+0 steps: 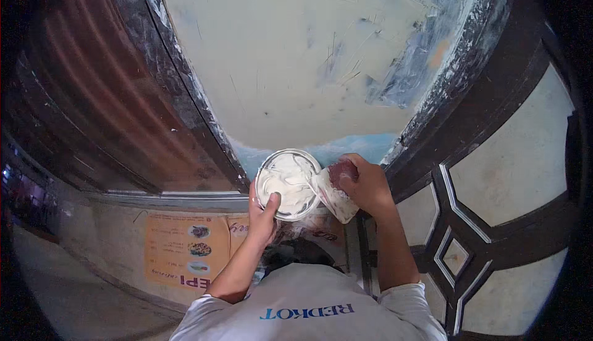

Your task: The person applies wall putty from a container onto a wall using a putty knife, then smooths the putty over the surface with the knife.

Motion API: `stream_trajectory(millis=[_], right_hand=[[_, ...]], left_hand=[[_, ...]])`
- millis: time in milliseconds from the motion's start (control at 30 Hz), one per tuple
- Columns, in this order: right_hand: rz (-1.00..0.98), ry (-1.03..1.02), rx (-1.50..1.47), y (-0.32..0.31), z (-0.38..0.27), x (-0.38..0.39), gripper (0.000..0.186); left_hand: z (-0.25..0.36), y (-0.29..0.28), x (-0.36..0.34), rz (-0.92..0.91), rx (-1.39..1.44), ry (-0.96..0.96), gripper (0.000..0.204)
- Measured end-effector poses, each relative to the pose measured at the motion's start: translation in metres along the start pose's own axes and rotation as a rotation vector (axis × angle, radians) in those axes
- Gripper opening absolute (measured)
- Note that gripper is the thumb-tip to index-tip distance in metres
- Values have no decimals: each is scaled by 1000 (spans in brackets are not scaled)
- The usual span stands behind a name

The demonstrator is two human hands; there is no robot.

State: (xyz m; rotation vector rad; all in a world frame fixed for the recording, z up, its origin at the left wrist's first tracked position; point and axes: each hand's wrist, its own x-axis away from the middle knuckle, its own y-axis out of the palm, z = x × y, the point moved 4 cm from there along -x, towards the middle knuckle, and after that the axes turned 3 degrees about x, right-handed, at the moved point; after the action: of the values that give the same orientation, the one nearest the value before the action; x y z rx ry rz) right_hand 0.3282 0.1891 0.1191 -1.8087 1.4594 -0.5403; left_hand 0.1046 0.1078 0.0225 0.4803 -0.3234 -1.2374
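The tub (289,151) is held low in front of the panel (278,63), about mid-view and just above the shirt (309,285). It is gripped by the left hand (262,220), whose fingers are wrapped beneath and along the left side while the thumb is laid over the near rim, its tip above the opening. The scraper (338,202) is held just to the right, its reddish-brown part closed in the right hand (372,188); the far fingers are hidden, so their exact wrap cannot be told. The scraper's pale, smeared edge is brought up to the tub's right rim; whether the two are touching or merely overlapped in this view cannot be told.

White paste (285,174) is spread in thick swirls inside the tub. It looks soft and sticky, and would likely be held in place under a modest tilt. The tub is judged light enough for one hand, though its smeared rim may be slippery; it is best supported from below, with the thumb kept on a clean stretch of rim. The scraper looks light and thin-edged, and is best taken by the reddish-brown part, away from the coated face.
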Motion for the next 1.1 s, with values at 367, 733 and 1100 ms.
stream_trajectory(millis=[367,733,1100], right_hand=[[-114,-170,-361,22,40,-11,38],[-117,-243,-429,-12,78,-13,34],[-157,-104,-373,-9,119,-24,39]], left_hand=[[-25,24,15,99,-178,103,68],[-52,58,23,118,44,-12,64],[-56,53,21,197,92,64,66]])
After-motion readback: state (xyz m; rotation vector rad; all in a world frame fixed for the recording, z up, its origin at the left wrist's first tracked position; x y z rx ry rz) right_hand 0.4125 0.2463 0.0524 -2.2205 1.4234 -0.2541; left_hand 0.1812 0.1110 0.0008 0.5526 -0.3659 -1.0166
